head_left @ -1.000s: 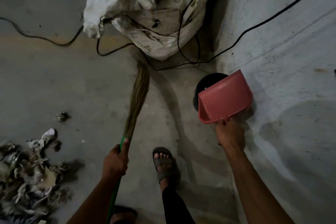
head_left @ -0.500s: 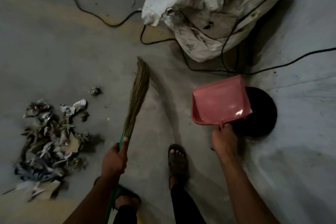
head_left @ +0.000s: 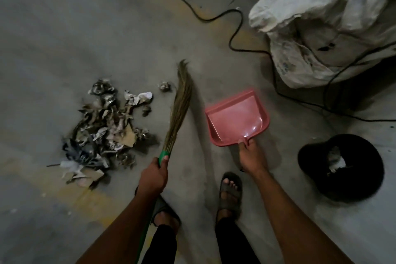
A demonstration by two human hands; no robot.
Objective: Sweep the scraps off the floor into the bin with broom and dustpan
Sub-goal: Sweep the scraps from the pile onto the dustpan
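1. Currently, left hand (head_left: pixel 153 174) grips broom (head_left: pixel 179 106) at its green handle, fingers curled round the shaft, thumb up near the binding.
2. Broom bristles point up-frame, away from the person, tilted slightly right; tip sits just right of a lone crumpled scrap (head_left: pixel 164 86). Cannot tell whether the tip touches the floor (head_left: pixel 85 28).
3. Right hand (head_left: pixel 251 156) holds dustpan (head_left: pixel 236 117) by its short handle, fingers wrapped under, thumb on top.
4. Dustpan is pink, open side facing up-frame, pan interior visible w/ no contents seen. It sits right of the broom, apart from it.
5. Scraps (head_left: pixel 102 130) lie in 1 loose pile on the floor, left of the broom: crumpled paper, cardboard bits, dark pieces. Pile is near the bristles but not touching them.
6. Bin (head_left: pixel 340 166) is black, round, at right, well apart from the pile and near the right forearm. Some pale scraps show inside it.
7. White sack (head_left: pixel 321 25) sits top right, w/ a black cable (head_left: pixel 233 28) running along the floor beside and across it.
8. 2 feet in sandals (head_left: pixel 230 195) stand at bottom centre, between the arms.
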